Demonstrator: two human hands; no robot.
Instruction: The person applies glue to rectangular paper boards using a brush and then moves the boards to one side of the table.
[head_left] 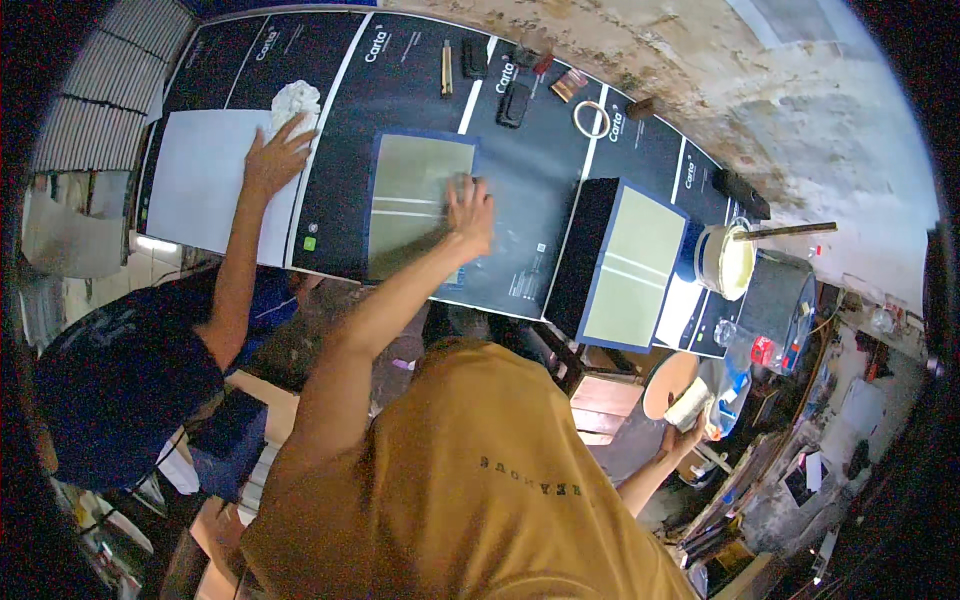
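Note:
My left hand [470, 215] lies over the right edge of a pale green panel [410, 165] with a blue border and two white stripes. Its fingers are spread, slightly blurred, and grip nothing I can see. Low on the right, beyond the table's edge, my right hand [682, 442] is closed around a cream-coloured, roller-like thing [690, 404]; its exact kind is unclear. A second pale green panel [632, 268] with a blue border rests on a black block [580, 262]. Beside it, a tub of cream paint [738, 262] has a stick [785, 231] across its rim.
At left, another person's hand [275, 160] presses a crumpled white cloth [296, 100] on a white board [200, 185]. Along the table's far side lie a cutter knife [447, 70], a dark block [513, 105] and a tape roll [591, 120]. A plastic bottle [745, 343] lies at right.

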